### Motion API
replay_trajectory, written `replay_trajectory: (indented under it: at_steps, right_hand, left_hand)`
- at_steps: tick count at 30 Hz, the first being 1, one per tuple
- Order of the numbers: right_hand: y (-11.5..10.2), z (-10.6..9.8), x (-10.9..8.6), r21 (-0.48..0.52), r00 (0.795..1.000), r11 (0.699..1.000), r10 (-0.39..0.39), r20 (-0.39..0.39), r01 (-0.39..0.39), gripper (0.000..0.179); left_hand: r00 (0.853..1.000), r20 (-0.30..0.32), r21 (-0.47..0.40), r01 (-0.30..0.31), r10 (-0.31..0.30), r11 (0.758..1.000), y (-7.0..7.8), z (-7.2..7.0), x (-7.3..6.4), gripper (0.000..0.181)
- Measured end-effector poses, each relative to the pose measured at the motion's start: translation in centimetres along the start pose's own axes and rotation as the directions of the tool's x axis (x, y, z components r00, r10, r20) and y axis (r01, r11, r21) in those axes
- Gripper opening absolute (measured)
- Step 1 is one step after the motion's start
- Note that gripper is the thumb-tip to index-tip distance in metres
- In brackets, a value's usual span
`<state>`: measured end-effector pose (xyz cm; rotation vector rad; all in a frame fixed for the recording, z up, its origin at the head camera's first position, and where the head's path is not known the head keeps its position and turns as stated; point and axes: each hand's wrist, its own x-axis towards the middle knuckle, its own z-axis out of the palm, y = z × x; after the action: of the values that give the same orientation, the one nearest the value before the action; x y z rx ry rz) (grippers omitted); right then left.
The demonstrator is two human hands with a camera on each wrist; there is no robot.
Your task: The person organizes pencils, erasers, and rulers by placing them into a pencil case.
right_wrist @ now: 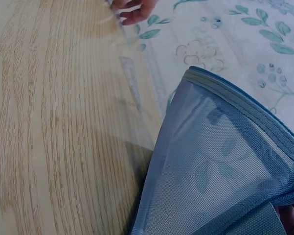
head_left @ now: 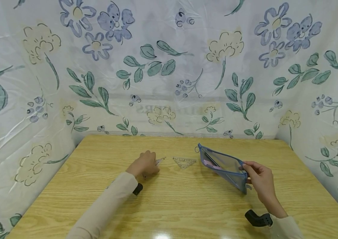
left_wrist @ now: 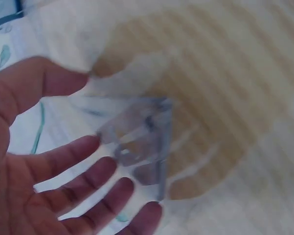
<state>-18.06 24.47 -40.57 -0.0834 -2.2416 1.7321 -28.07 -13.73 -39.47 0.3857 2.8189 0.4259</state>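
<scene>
- Nearest me: cream sleeves (head_left: 103, 205), w/ a blk gadget (head_left: 258, 220) at my R wrist & a similar one (head_left: 138, 189) by my L.
- Under it all, wood-grain table (head_left: 192, 205).
- R hand (head_left: 259, 177): pinching the near R end of the blue mesh pouch (head_left: 235, 179), thumb on top, fingers below.
- Pouch is tilted, mouth gaping, its far L end pointing away from me; dark pen-like item (head_left: 212, 159) & sth. pink (head_left: 209, 163) inside.
- L hand (head_left: 146, 163): fingers spread & loose, thumb apart, not gripping; it's over a clear set sq. (left_wrist: 154, 132) on the table, tips right by it. Can't tell if they touch.
- 2nd set sq. (head_left: 184, 159): flat on the table, btwn L hand & pouch.
- Farthest: floral sheet (head_left: 157, 83) behind the table & up both sides.
</scene>
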Motion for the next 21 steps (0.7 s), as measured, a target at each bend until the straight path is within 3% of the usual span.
replay_trajectory:
  at_steps: [11,21]
  right_hand:
    - [0.1,0.0,0.0,0.007,1.0,1.0,-0.006,0.003,0.006,0.032]
    - [0.2,0.0,0.0,0.009,1.0,1.0,-0.005,-0.001,0.005,0.031]
  left_hand:
    - [0.993,0.115,0.057,0.024,-0.031,0.998,-0.3,-1.3,-0.1,0.023]
    - [0.993,0.115,0.043,0.033,-0.038,0.999,-0.5,-1.6,-0.4,0.034]
